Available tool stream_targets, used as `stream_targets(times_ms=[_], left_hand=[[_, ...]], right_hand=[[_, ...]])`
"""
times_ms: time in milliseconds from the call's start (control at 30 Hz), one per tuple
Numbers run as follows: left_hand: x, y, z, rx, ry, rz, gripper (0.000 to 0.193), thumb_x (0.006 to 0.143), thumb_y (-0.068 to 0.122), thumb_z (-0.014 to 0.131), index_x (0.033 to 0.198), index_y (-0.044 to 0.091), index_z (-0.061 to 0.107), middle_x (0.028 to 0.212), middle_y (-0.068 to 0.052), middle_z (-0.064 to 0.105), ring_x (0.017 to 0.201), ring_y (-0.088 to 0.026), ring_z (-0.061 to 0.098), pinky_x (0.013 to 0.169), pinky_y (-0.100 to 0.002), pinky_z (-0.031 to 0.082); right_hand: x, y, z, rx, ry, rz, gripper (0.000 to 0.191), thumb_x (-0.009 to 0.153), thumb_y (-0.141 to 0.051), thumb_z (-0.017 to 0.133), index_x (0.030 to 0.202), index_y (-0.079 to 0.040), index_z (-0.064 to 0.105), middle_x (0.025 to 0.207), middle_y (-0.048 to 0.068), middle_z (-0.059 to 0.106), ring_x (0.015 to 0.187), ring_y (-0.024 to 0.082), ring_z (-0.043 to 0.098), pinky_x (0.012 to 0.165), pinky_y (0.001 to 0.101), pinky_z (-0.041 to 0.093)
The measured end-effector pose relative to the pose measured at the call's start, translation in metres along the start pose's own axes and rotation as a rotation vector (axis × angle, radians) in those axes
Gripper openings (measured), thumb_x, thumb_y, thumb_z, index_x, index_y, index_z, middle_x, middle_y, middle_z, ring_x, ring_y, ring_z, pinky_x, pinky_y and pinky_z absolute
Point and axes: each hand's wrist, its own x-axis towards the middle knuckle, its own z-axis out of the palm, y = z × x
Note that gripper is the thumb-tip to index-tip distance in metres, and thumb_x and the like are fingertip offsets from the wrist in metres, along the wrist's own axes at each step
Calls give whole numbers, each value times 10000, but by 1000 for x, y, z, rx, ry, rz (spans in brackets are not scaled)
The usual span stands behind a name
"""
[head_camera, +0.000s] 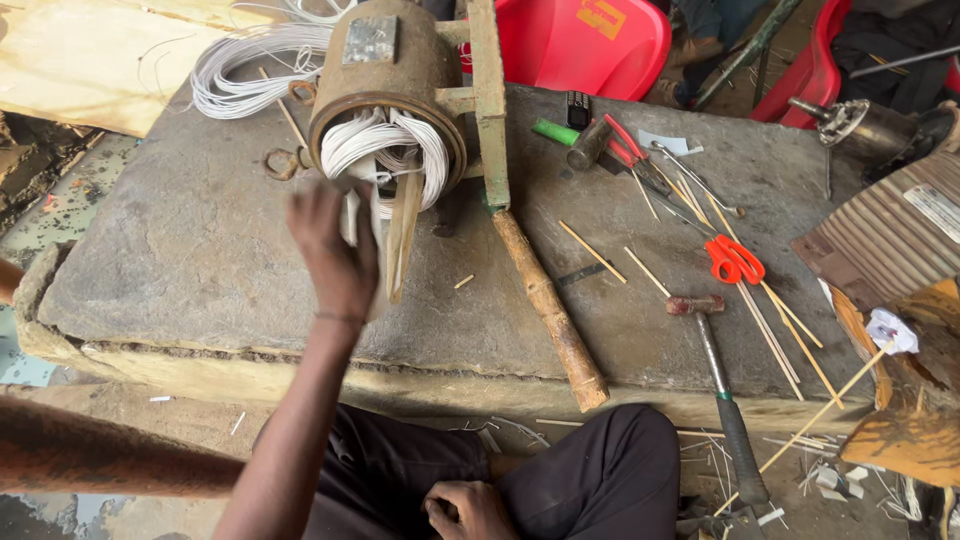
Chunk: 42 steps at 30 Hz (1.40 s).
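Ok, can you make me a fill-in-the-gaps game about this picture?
1. The scissors on the stone slab have ___ handles.
2. The wires inside the metal cylinder are ___.
3. The left hand reaches up to the wires, while the right hand rests on the person's ___.
Missing words: red, white, lap.

On a grey stone slab (200, 260), a rusty cylindrical motor housing (385, 95) packed with white wire coils (385, 145) sits left of red-handled scissors (733, 260) and a steel hammer (715, 360).
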Motion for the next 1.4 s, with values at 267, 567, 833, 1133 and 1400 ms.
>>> stream_targets(times_ms=[267, 567, 833, 1133, 1400], left_hand=[[-43, 6, -40, 105, -247, -29, 260, 1040, 212, 609, 1233, 158, 774, 1276, -40, 676, 1241, -240, 511, 1074, -415, 349], [-17, -27, -47, -611, -150, -525, 282, 1093, 242, 545, 1235, 17, 641, 1235, -72, 681, 1055, -125, 640, 896, -277, 520], [-3, -41, -33, -413, -297, -500, 220, 1012, 224, 678, 1088, 20, 710, 927, -43, 746, 739, -62, 665, 665, -226, 550], [-14, -43, -34, -491, -402, -646, 224, 1034, 231, 617, 1031, 30, 716, 773, -26, 722, 633, -47, 620, 572, -239, 511], [17, -63, -58, -170, -690, -439, 175, 958, 153, 663, 1062, 22, 716, 750, -126, 750, 609, -169, 707, 608, -327, 563]], right_hand=[[-4, -13, -2, -62, 81, -167, 131, 898, -144, 692, 939, -36, 753, 870, 122, 785, 777, 217, 760, 712, 374, 604], [5, -71, -18, 184, 70, 15, 251, 960, -244, 599, 1003, -38, 736, 784, 51, 766, 657, 92, 721, 579, 252, 554], [90, -188, -118, 379, 545, -487, 341, 1073, -331, 576, 1076, -18, 710, 830, 73, 733, 638, 112, 673, 479, 258, 545], [229, -236, -141, 486, 313, -177, 382, 940, -388, 675, 1140, -63, 649, 965, 83, 725, 718, 137, 746, 441, 270, 577], [247, -211, -127, 549, 186, -222, 356, 919, -412, 709, 1078, -95, 685, 872, -10, 698, 729, 60, 678, 462, 231, 519]])
